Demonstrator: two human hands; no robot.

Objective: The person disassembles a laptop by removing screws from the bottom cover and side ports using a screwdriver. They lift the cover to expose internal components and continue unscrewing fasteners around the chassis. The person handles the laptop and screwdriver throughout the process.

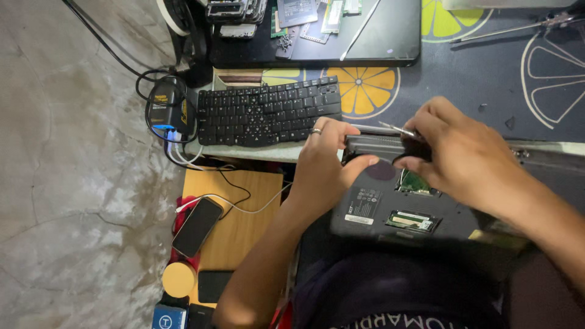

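The left hand (326,159) clamps its curled fingers on the rear edge of the upturned grey laptop (396,204), while the right hand (466,155) pinches a thin metal tool (396,128) between closed fingertips.

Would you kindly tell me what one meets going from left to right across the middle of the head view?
Bare floor → black power adapter → loose black keyboard → left hand → right hand, both on the upturned grey laptop.
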